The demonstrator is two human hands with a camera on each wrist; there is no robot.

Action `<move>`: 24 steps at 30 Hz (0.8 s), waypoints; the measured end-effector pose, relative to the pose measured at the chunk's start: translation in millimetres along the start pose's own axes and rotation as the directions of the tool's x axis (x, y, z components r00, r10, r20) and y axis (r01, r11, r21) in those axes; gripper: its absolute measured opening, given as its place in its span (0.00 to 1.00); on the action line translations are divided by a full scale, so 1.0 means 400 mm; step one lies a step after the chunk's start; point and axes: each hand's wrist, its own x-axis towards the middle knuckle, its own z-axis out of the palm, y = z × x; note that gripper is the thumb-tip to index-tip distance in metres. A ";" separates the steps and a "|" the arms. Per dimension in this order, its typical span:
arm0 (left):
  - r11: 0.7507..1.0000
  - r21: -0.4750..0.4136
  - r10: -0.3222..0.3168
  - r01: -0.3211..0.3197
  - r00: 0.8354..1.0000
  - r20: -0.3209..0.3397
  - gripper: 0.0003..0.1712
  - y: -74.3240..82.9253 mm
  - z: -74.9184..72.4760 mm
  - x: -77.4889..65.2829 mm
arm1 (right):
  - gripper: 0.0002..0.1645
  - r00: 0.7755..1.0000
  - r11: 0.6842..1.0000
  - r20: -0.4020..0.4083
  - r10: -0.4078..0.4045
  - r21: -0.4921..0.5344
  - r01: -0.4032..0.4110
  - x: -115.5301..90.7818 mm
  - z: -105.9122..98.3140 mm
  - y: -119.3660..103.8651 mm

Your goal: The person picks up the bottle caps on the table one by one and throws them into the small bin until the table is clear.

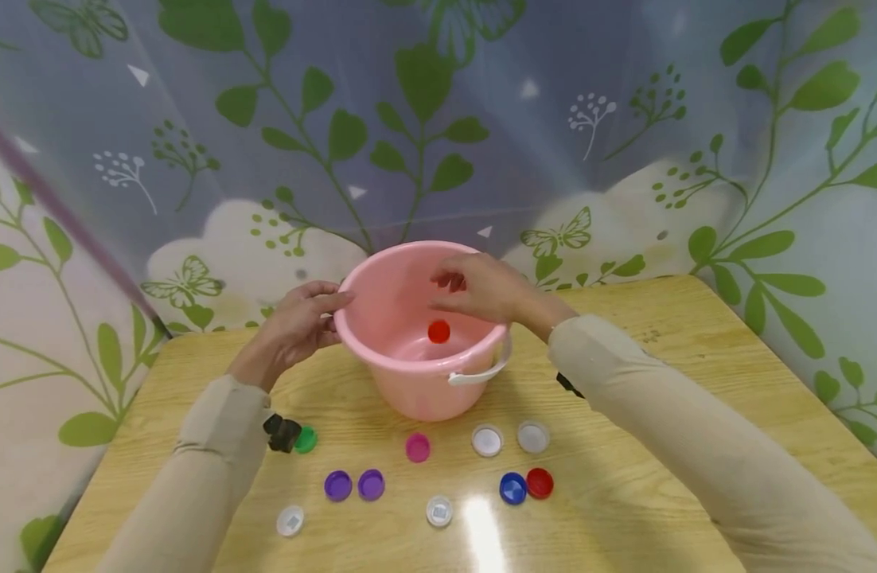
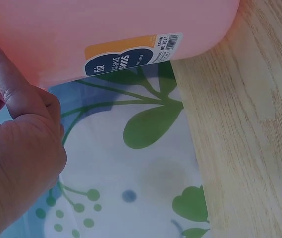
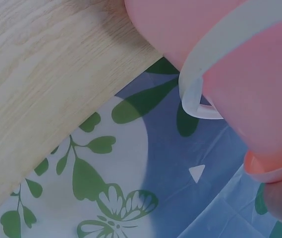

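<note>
A pink bucket (image 1: 424, 390) with a white handle (image 1: 481, 376) stands upright on the table. My left hand (image 1: 295, 326) pinches its left rim, thumb over the edge and fingers outside; the left wrist view shows this hand (image 2: 19, 134) against the bucket wall beside a printed label (image 2: 131, 54). Over the bucket's mouth, at the right, is my right hand (image 1: 481, 288), its fingers loosely bent and nothing visible between them. Below them a red bottle cap (image 1: 439, 331) shows inside the bucket; whether it lies on the bottom or is in the air, I cannot tell.
On the wooden table (image 1: 625, 477), in front of the bucket, lie several loose caps: green (image 1: 305, 439), purple (image 1: 338, 485), pink (image 1: 418, 447), white (image 1: 487, 440), blue (image 1: 513, 488) and red (image 1: 539, 483). A leaf-patterned cloth (image 1: 324, 183) hangs close behind the bucket.
</note>
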 end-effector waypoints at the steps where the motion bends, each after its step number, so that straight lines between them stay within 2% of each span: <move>1: 1.000 -0.002 0.001 -0.001 1.000 0.000 0.16 0.000 0.000 -0.001 | 0.23 1.000 1.000 -0.017 0.002 0.016 -0.002 -0.001 0.001 0.000; 5: 1.000 -0.007 0.002 -0.002 1.000 0.001 0.15 0.001 -0.002 -0.002 | 0.17 0.995 0.998 -0.104 -0.005 0.060 0.011 -0.005 0.005 0.002; 8: 1.000 -0.007 0.001 -0.001 1.000 0.002 0.14 0.001 -0.003 -0.001 | 0.13 0.982 0.996 -0.189 -0.012 0.090 0.029 -0.010 0.007 0.006; 11: 1.000 -0.009 0.005 -0.004 1.000 0.005 0.14 0.001 -0.003 0.000 | 0.13 0.958 0.992 -0.287 0.004 0.123 0.033 -0.018 0.008 0.009; 15: 1.000 -0.017 -0.002 0.002 1.000 0.006 0.14 0.002 -0.003 0.000 | 0.13 0.912 0.991 -0.409 0.012 0.127 0.044 -0.031 0.006 0.012; 19: 1.000 -0.017 -0.005 0.005 1.000 0.011 0.14 0.002 0.000 0.002 | 0.13 0.888 0.994 -0.456 -0.063 0.048 0.095 -0.041 -0.007 0.013; 24: 1.000 -0.007 -0.010 0.010 1.000 0.002 0.14 0.003 -0.001 0.003 | 0.11 0.872 0.977 -0.444 -0.207 -0.046 0.209 -0.074 -0.037 0.002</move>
